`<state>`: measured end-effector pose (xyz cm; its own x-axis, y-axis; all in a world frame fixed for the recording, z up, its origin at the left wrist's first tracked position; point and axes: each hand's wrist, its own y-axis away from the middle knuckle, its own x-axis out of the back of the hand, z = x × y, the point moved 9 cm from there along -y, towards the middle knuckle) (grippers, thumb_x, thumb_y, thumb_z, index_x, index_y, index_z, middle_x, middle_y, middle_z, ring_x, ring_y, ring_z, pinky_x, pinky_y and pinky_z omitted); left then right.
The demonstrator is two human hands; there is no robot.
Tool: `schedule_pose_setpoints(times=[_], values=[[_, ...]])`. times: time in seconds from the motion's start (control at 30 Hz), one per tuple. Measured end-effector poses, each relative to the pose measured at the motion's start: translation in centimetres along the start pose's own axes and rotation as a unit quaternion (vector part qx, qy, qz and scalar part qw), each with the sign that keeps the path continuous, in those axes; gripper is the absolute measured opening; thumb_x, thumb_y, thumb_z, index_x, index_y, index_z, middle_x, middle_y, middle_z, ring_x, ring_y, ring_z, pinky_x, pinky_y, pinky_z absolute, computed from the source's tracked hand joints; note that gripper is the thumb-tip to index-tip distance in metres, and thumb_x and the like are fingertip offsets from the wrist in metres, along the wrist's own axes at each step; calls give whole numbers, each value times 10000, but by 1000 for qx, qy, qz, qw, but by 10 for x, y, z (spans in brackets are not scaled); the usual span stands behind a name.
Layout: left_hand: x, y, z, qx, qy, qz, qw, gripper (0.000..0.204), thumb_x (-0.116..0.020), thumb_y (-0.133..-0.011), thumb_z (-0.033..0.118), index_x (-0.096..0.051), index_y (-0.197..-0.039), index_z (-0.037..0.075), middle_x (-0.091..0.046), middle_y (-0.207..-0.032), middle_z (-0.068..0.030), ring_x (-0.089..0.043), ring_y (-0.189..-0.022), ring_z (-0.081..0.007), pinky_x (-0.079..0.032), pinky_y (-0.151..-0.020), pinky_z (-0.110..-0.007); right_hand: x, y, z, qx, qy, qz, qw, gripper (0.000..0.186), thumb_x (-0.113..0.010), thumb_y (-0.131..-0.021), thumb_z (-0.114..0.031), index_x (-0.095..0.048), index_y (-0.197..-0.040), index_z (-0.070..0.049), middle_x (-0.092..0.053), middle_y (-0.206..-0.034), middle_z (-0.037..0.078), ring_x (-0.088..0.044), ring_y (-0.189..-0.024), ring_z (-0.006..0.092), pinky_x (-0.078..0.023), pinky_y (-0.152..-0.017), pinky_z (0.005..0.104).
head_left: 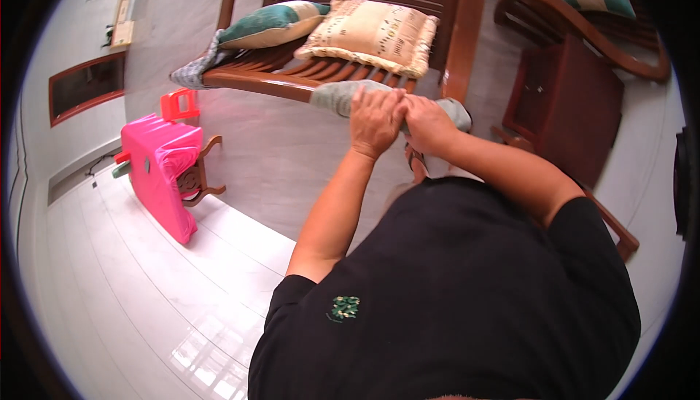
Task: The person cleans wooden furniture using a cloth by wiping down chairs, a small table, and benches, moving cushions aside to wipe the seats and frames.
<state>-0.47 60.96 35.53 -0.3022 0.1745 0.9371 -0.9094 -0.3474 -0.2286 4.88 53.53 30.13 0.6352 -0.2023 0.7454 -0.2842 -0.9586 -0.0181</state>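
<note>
A bunched grey-green cloth (339, 96) stretches sideways in front of the wooden bench (292, 92). Its right end shows a dark edge; what kind of cloth it is, I cannot tell. My left hand (375, 119) grips the cloth near its middle, fingers curled over the top. Right beside it, my right hand (429, 123) is closed on the same cloth, and the two hands touch. Behind the cloth, a cream patterned cushion (375, 32) rests on the bench seat, next to a teal and cream cushion (273, 24).
A checked cloth (200, 64) hangs over the bench's left corner. To the left stand a low table under a pink cover (157, 174) and a red plastic stool (179, 105). On the right are a dark red cabinet (561, 101) and a wooden armchair (583, 24).
</note>
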Motion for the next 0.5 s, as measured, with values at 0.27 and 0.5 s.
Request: schedule_pose_setpoints(times=[0.27, 0.5], values=[[27, -8, -115, 11, -30, -3, 999, 329, -498, -1051, 267, -701, -1276, 140, -719, -1044, -39, -649, -996, -251, -418, -1037, -429, -48, -107, -56, 6, 1, -103, 995, 377, -650, -823, -74, -605, -1163, 82, -672, -1109, 213, -659, -1079, 354, -525, -932, 443], [52, -23, -214, 35, -3, 0, 999, 378, -570, -1007, 235, -682, -1363, 175, -737, -941, -66, -674, -890, -269, -460, -891, -396, -97, -196, -94, -33, -9, -156, 987, 437, -665, -844, -96, -603, -1234, 91, -680, -1168, 246, -674, -1099, 384, -552, -918, 507]])
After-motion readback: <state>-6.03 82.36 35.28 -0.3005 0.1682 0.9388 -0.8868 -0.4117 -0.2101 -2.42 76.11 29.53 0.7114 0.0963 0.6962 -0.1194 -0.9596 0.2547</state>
